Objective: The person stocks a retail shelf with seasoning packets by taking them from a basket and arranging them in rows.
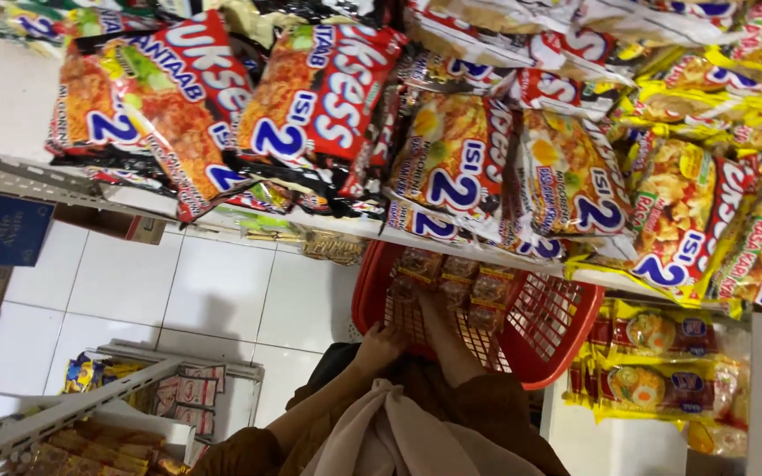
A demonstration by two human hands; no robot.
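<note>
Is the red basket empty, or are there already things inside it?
Not empty: the red basket holds a few small brown packets at one end.

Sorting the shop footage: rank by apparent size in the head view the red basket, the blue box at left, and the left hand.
1. red basket
2. blue box, partly cut off
3. left hand

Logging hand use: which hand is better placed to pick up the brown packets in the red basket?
Probably the right. The right hand is inside the basket, at the packets; the left hand sits on the basket's near rim, farther from them.
</note>
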